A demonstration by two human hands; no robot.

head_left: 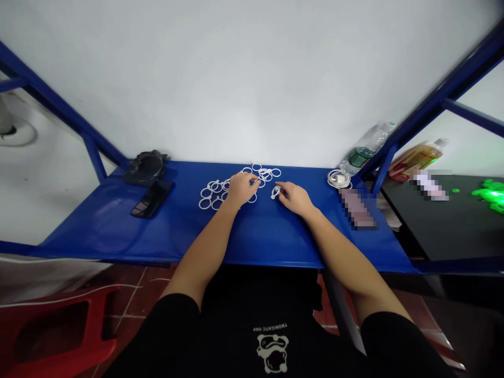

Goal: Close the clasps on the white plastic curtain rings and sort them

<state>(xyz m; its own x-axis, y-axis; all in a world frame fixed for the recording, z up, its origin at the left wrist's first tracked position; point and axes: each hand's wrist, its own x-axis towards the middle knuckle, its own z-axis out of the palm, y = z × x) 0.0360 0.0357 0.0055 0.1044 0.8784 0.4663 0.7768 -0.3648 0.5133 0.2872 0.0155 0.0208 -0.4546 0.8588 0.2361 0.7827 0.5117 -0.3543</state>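
Note:
Several thin white plastic rings [205,203], each with a small knob, lie loosely spread on the blue tabletop [271,241]. Above them, my left hand [241,188] has thumb and forefinger drawn together at a white ring [262,182] on the far right of the spread. It covers part of the rings beneath it. My right hand [294,198], a little to the right, pinches a white ring piece [275,192] between thumb and fingertips, tilted and seen nearly edge-on. Its lower fingers are curled in, so their tips are hidden.
To the left lie a black phone [153,198] and a dark pouch-like object [146,167]. A coiled white cable [339,179], a clear bottle [364,152] and a pixelated flat item [357,209] are at right. Blue metal posts [94,155] frame the table; a red stool [94,331] stands below.

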